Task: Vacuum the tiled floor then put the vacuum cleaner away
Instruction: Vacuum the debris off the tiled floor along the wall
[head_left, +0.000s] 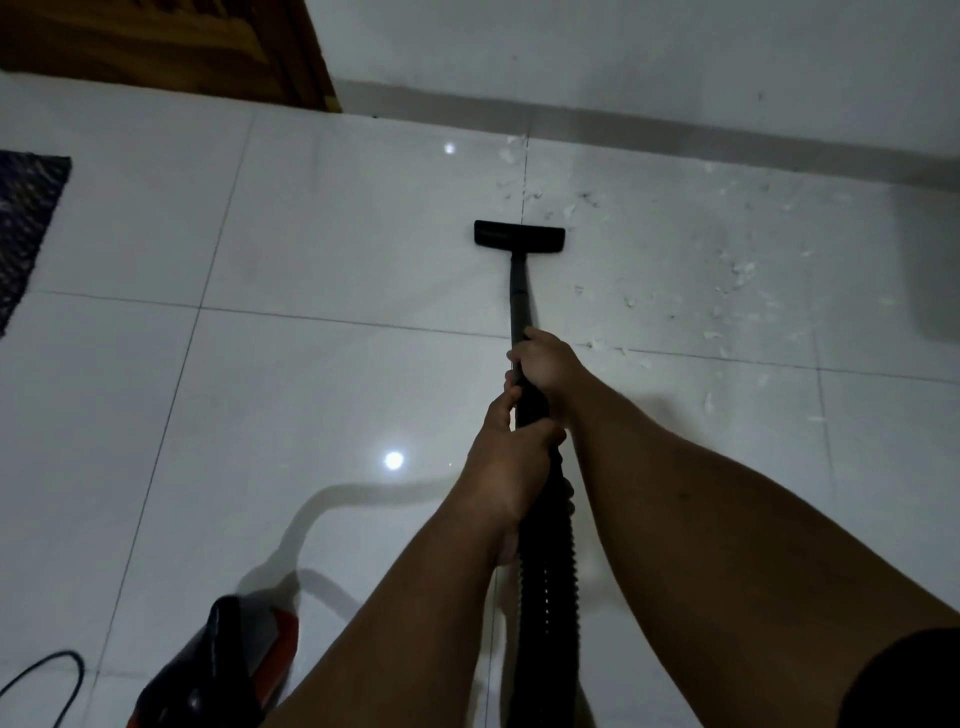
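Observation:
A black vacuum wand (519, 291) runs forward from my hands to a flat black floor head (518, 237) resting on the glossy white tiled floor (311, 364). My right hand (545, 364) grips the wand higher up. Just behind it, my left hand (514, 457) grips the wand where the ribbed black hose (545, 571) begins. The red and black vacuum body (223, 670) sits on the floor at the lower left. White scraps and dust (737, 270) lie scattered right of the floor head and beyond it.
A white wall with a grey skirting (675, 124) bounds the floor ahead. A wooden door (156, 47) stands at the upper left. A dark patterned mat (26, 228) lies at the left edge. A black power cord (47, 675) loops at the lower left.

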